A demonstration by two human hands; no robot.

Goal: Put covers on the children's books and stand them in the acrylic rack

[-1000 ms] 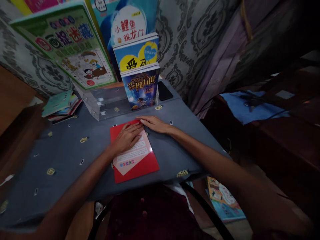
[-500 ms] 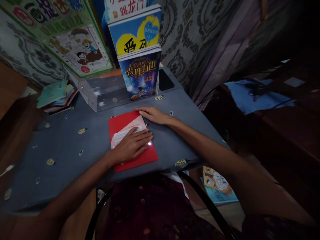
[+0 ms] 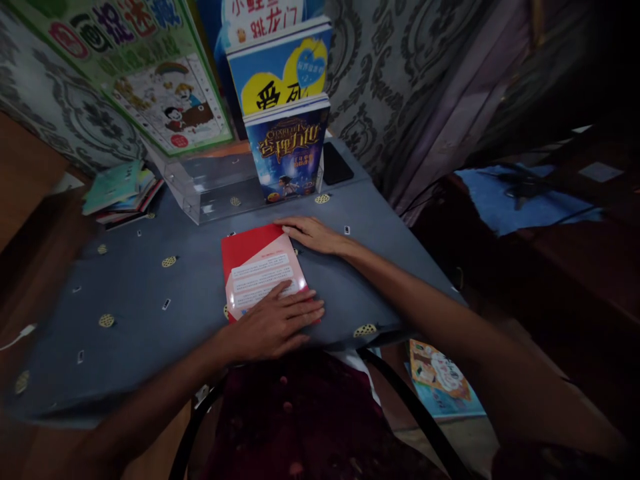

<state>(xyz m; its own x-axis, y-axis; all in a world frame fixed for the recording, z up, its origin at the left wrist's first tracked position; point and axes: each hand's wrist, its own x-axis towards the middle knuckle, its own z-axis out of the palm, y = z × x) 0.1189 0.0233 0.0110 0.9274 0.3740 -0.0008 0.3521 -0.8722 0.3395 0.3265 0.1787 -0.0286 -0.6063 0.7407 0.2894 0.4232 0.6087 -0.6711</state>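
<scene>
A red book [image 3: 247, 243] with a pale text panel lies flat on the grey-blue tablecloth [image 3: 130, 300] in front of me. My left hand [image 3: 275, 323] rests flat, fingers spread, on the book's near edge. My right hand [image 3: 310, 233] lies flat at the book's far right corner, fingertips touching it. Neither hand grips anything.
A clear acrylic stand [image 3: 210, 187] holds upright books, a dark blue one [image 3: 289, 157] in front. A large green picture book [image 3: 140, 87] leans at the back left. A book stack [image 3: 120, 197] lies far left, a black phone [image 3: 336, 167] behind, a book [image 3: 443, 383] on the floor.
My left hand has slid toward me along the red book, from its far end to its near edge, uncovering the text panel. My right hand has stayed at the far corner.
</scene>
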